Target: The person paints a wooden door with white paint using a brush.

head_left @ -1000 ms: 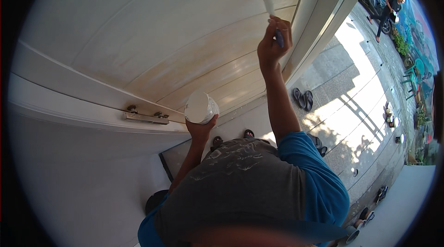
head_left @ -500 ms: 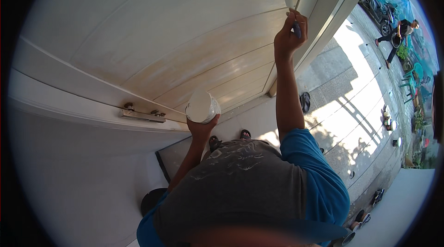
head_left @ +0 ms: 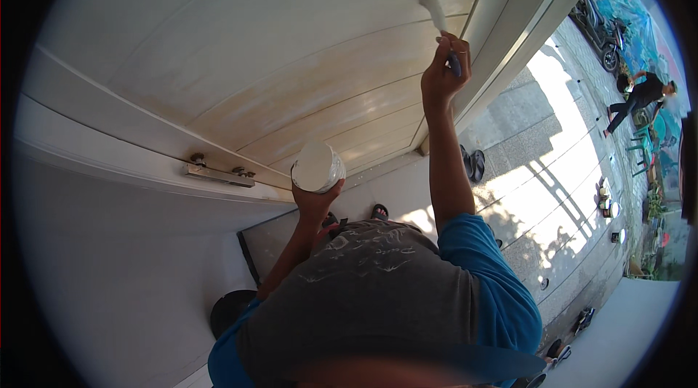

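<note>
My right hand (head_left: pixel 446 74) grips the dark handle of a paintbrush (head_left: pixel 434 13), arm stretched up and ahead. Its whitish bristles bend against the grooved panel of a cream-coloured door (head_left: pixel 320 90), near the panel's right edge. Lower and to the left, my left hand (head_left: pixel 318 202) is wrapped round a round tub of white paint (head_left: pixel 318 168), held upright from beneath. White smears mark the tub's side. Fresh white covers the upper panel, while a yellowish-brown tone shows through lower down.
A metal lock or latch fitting (head_left: pixel 218 173) sticks out from the door's left side. Slippers (head_left: pixel 474 164) lie on the sunlit paved floor (head_left: pixel 523 177) to my right. Farther off a person (head_left: pixel 643 97) walks past a parked motorbike (head_left: pixel 603 35) and a green chair (head_left: pixel 638 148). Several tins (head_left: pixel 609 206) stand beyond.
My right hand has moved slightly left and down, the bristles now bent on the panel. The left hand keeps the tub almost where it was. The distant person has walked on.
</note>
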`<move>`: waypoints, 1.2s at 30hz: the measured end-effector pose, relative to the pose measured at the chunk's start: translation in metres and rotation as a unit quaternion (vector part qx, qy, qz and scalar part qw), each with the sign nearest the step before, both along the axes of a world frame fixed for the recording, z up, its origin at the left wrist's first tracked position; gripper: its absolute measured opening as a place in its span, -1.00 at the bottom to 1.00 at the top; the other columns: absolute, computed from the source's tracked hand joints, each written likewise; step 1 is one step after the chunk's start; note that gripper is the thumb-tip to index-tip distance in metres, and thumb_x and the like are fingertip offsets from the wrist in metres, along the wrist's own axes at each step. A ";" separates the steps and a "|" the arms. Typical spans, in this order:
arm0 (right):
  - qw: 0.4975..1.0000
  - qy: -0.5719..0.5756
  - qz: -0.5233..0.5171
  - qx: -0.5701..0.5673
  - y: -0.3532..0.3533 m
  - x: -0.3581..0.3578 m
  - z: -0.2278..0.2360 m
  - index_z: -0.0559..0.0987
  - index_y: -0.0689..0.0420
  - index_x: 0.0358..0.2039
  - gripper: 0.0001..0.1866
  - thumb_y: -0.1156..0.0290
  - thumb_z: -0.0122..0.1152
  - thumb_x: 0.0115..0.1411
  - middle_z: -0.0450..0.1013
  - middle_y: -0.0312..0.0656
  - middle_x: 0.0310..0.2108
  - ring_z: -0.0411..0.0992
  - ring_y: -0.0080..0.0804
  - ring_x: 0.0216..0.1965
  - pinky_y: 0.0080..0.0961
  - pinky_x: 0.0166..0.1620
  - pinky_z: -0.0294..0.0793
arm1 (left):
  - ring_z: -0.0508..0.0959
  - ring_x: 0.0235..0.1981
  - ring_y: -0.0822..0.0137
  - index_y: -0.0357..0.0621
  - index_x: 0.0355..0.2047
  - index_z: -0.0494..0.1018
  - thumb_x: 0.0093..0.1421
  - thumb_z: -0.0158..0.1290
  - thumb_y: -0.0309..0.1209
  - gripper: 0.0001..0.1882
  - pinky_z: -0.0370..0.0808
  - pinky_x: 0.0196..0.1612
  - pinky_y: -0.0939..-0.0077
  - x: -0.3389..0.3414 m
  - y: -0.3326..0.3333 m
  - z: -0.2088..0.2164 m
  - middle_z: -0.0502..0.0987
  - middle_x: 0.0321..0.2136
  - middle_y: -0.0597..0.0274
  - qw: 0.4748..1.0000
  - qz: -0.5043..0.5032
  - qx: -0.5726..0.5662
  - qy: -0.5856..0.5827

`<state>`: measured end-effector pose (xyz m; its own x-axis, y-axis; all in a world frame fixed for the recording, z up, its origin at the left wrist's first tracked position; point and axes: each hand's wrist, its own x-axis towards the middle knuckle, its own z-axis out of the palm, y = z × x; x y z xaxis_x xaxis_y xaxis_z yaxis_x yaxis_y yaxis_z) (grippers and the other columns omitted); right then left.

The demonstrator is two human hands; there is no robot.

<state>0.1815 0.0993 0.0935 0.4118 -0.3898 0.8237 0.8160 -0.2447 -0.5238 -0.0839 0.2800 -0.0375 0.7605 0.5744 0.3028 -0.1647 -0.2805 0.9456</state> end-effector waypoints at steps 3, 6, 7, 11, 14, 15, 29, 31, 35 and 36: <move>1.000 0.004 -0.016 -0.021 0.017 -0.015 -0.001 0.48 0.31 -0.38 -0.91 0.61 0.09 0.31 0.55 -0.02 -0.31 0.54 -0.29 -0.33 -0.46 -0.31 0.52 | 0.54 -0.04 0.21 -0.27 0.08 0.30 -0.25 0.51 -0.37 -0.12 0.47 0.07 0.27 -0.004 0.004 -0.011 0.50 -0.05 0.06 0.999 -0.002 0.008 0.040; 0.987 -0.070 0.131 -0.066 0.079 -0.056 -0.018 0.58 0.24 -0.31 -0.84 0.69 0.27 0.07 0.51 -0.03 -0.38 0.52 -0.12 -0.37 -0.35 -0.35 0.51 | 0.54 -0.04 0.20 -0.29 0.09 0.29 -0.24 0.51 -0.37 -0.12 0.46 0.07 0.28 -0.006 0.006 -0.011 0.51 -0.06 0.05 0.999 0.005 0.002 0.049; 0.973 -0.065 0.195 -0.103 0.097 -0.076 -0.020 0.60 0.18 -0.30 -0.78 0.68 0.32 0.01 0.51 -0.09 -0.39 0.52 -0.15 -0.38 -0.34 -0.36 0.51 | 0.54 -0.04 0.20 -0.29 0.09 0.29 -0.24 0.51 -0.37 -0.12 0.46 0.07 0.28 -0.007 0.010 -0.015 0.51 -0.06 0.05 0.999 0.005 0.002 0.050; 0.936 -0.060 0.305 -0.167 0.115 -0.101 -0.023 0.59 0.17 -0.27 -0.79 0.69 0.29 0.07 0.51 -0.06 -0.39 0.52 -0.22 -0.38 -0.41 -0.36 0.49 | 0.54 -0.05 0.21 -0.31 0.08 0.30 -0.24 0.51 -0.37 -0.12 0.46 0.07 0.29 -0.018 0.020 -0.018 0.51 -0.07 0.05 0.998 0.028 0.027 0.044; 0.976 -0.042 0.207 -0.057 0.085 -0.062 -0.028 0.55 0.25 -0.29 -0.88 0.68 0.23 0.14 0.52 -0.01 -0.36 0.51 -0.21 -0.37 -0.38 -0.37 0.50 | 0.54 -0.05 0.21 -0.31 0.07 0.32 -0.24 0.51 -0.37 -0.14 0.46 0.07 0.30 -0.027 0.029 -0.020 0.51 -0.07 0.06 0.997 0.047 0.030 0.049; 0.987 -0.041 0.156 -0.018 0.071 -0.047 -0.031 0.55 0.27 -0.30 -0.89 0.70 0.20 0.16 0.52 0.00 -0.35 0.50 -0.18 -0.38 -0.36 -0.38 0.50 | 0.54 -0.05 0.21 -0.31 0.06 0.33 -0.23 0.51 -0.37 -0.15 0.46 0.06 0.30 -0.030 0.032 -0.021 0.51 -0.07 0.06 0.997 0.051 0.037 0.050; 0.950 -0.045 0.275 -0.139 0.133 -0.115 -0.022 0.57 0.25 -0.28 -0.82 0.71 0.24 0.08 0.53 -0.01 -0.34 0.53 -0.25 -0.33 -0.45 -0.33 0.48 | 0.57 -0.10 0.25 -0.30 0.05 0.35 -0.22 0.50 -0.41 -0.19 0.50 0.03 0.32 -0.040 0.083 -0.016 0.54 -0.11 0.10 0.998 0.051 -0.016 0.028; 0.976 0.056 0.209 0.027 0.108 -0.083 -0.033 0.56 0.27 -0.24 -0.91 0.56 0.10 0.30 0.55 -0.13 -0.30 0.47 -0.46 -0.35 -0.56 -0.26 0.43 | 0.56 -0.09 0.25 -0.30 0.06 0.33 -0.22 0.50 -0.42 -0.17 0.49 0.04 0.32 -0.044 0.094 -0.013 0.54 -0.10 0.10 0.998 0.056 -0.022 0.017; 0.977 0.181 0.076 0.082 0.049 -0.067 -0.021 0.53 0.31 -0.16 -0.82 0.47 0.04 0.38 0.56 -0.11 -0.31 0.48 -0.48 -0.37 -0.61 -0.30 0.46 | 0.53 -0.02 0.24 -0.26 0.11 0.30 -0.21 0.48 -0.44 -0.14 0.48 0.08 0.30 -0.051 0.115 0.000 0.49 -0.03 0.07 0.999 0.016 -0.017 0.030; 0.965 0.211 0.127 0.088 0.048 -0.076 -0.015 0.52 0.32 -0.12 -0.79 0.44 0.02 0.39 0.55 -0.08 -0.32 0.48 -0.46 -0.37 -0.57 -0.28 0.49 | 0.51 0.01 0.25 -0.24 0.13 0.24 -0.20 0.48 -0.44 -0.11 0.46 0.09 0.31 -0.052 0.122 -0.001 0.47 -0.02 0.08 0.999 0.000 -0.026 0.043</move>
<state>0.1052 0.1468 0.0786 0.7966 -0.3502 0.4927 0.5435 0.0582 -0.8374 -0.1362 0.4018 -0.0385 0.7819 0.5884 0.2059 -0.0820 -0.2303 0.9697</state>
